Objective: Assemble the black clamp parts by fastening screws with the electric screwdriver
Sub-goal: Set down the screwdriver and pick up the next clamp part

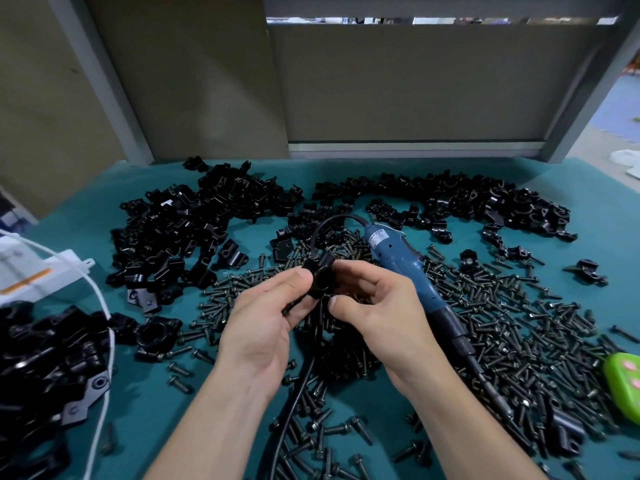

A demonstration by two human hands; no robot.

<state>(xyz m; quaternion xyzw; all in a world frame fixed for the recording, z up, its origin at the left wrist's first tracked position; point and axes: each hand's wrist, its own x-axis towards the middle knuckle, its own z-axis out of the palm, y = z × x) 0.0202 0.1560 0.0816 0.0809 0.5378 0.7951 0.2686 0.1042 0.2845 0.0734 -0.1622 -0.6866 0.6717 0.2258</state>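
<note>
Power cord (pixel 294 393): black, it runs up the teal tabletop (pixel 156 420) left of the electric screwdriver (pixel 398 261) and passes under the hands. It probably lies slack so the tool can lift freely.
Left hand (pixel 263 320): left of the screwdriver, thumb and fingers pinching the clamp part (pixel 322 277) and holding it above the tabletop, where it can be seen and turned.
Right hand (pixel 377 306): just in front of the screwdriver's blue body. The fingers curl against the clamp part's right side and the thumb is tucked below. Whether it also pinches a screw cannot be told.
Clamp part: black, held between both hands just left of the screwdriver. The step looks like fitting it together before any driving.
Screws (pixel 502 323): dark, spread thickly around and under the screwdriver, within easy reach of either hand.
Electric screwdriver: unheld, lying flat on the screws beside the right hand with its slim black end toward the person, seemingly parked for a quick grab.
Joined clamps (pixel 45 362): a heap well left of the screwdriver, apparently kept apart as finished work, with a white cable (pixel 104 306) draped across it.
Green object (pixel 623 382): right of the screwdriver at the frame edge, kind unclear.
Loose clamp parts (pixel 194 230): heaps arcing beyond the screwdriver, likely the supply.
</note>
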